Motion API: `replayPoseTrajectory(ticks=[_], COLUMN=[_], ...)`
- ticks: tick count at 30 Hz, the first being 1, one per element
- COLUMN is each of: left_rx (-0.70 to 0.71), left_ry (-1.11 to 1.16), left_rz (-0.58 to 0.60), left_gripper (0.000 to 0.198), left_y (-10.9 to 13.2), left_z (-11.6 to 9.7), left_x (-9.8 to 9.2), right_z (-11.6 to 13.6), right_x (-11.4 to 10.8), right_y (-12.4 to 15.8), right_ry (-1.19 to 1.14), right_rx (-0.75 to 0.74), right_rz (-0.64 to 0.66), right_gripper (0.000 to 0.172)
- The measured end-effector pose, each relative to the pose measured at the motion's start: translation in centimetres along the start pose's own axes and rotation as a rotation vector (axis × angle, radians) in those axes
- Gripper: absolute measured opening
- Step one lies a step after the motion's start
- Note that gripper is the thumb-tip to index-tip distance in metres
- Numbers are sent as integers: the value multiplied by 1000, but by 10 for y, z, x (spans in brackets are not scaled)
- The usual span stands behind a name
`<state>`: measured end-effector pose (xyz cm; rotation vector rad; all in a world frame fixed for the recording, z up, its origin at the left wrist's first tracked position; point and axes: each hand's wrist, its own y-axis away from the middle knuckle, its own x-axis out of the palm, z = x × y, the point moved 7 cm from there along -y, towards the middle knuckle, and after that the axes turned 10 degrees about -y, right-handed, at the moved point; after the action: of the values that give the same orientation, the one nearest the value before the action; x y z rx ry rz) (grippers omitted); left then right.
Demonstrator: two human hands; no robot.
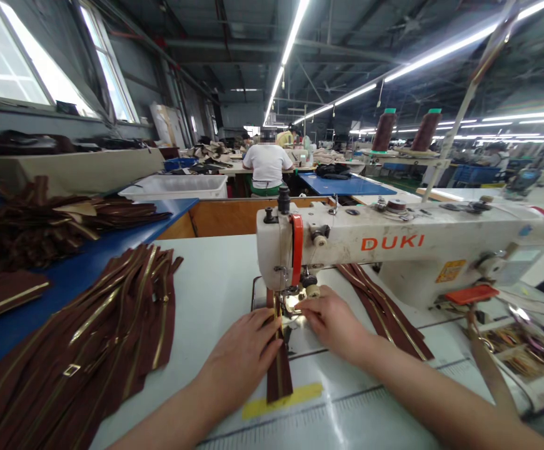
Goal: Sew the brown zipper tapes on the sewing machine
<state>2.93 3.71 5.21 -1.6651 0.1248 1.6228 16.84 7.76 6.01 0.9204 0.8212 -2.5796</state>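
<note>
- The left hand (241, 359) is lying open and flat on the table (216, 281), and its fingertips are pressing on the left edge of a brown zipper strip (279, 375).
- The right hand (331, 322) is resting with curled fingers just beside the presser foot (291, 304) of the sewing machine (408, 244). I cannot tell if it is pinching the strip or only touching it.
- The zipper strip is lying straight between both hands. Its far end is sitting under the presser foot and its near end is crossing a piece of yellow tape (295, 397).
- The strip is looking light, soft and floppy, with a harder line of golden teeth in the middle. It probably slides easily on the smooth table, so holding it flat by the fabric edges on both sides of the teeth, close to the foot, seems the best.
- A pile of zippers (98, 337) of the same kind is waiting near the left hand.
- More brown strips (384, 319) are hanging out behind the machine.
- A co-worker (267, 165) is sitting far behind.
</note>
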Motion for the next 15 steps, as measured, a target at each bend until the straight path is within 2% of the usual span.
replayPoseTrajectory(ticks=[2, 4, 9, 15], left_rx=[-7, -16, -28, -45], left_ry=[5, 10, 30, 58], left_rz=[6, 13, 28, 42], left_gripper=[28, 28, 30, 30], left_y=[-1, -1, 0, -1], left_z=[1, 2, 4, 4], left_x=[0, 1, 5, 4], right_z=[-19, -29, -32, -41], right_x=[-6, -3, 23, 33], right_y=[-15, -30, -54, -61], right_ry=[-94, -152, -302, -387], right_rx=[116, 151, 93, 56], right_rz=[-36, -18, 104, 123], right_gripper=[13, 11, 9, 15])
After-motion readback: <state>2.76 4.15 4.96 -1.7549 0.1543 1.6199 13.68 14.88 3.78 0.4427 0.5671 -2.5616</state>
